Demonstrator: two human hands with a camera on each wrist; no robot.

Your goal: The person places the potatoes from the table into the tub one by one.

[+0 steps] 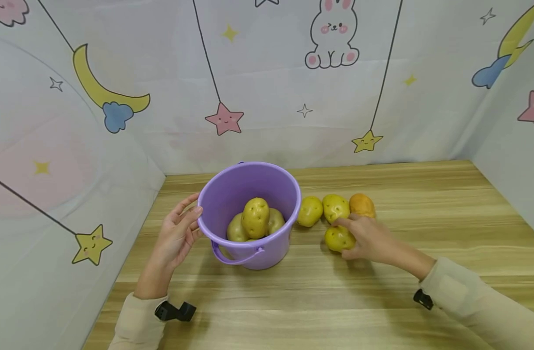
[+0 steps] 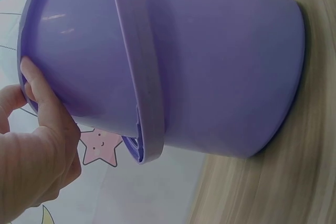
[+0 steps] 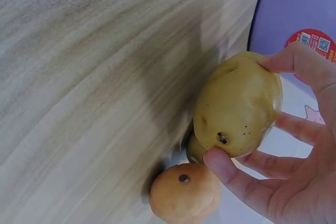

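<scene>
A purple bucket [image 1: 273, 255] stands upright on the table with several yellow potatoes inside, one potato [image 1: 256, 218] on top of the others. My left hand [image 1: 177, 238] grips its rim at the left; in the left wrist view the thumb [image 2: 39, 85] lies against the rim. To the right of the bucket, my right hand [image 1: 367, 238] pinches a yellow potato [image 1: 338, 238] between thumb and fingers. In the right wrist view that potato [image 3: 239, 106] shows a dark pit at one end. Whether it touches the table I cannot tell.
Behind the held potato sit two more yellow potatoes, a left one [image 1: 310, 212] and a middle one [image 1: 335, 206], beside an orange-brown roundish item [image 1: 362, 204]. The bucket's handle [image 1: 236, 261] hangs down in front. A printed cloth [image 1: 267, 146] backs the wooden table [image 1: 258, 311].
</scene>
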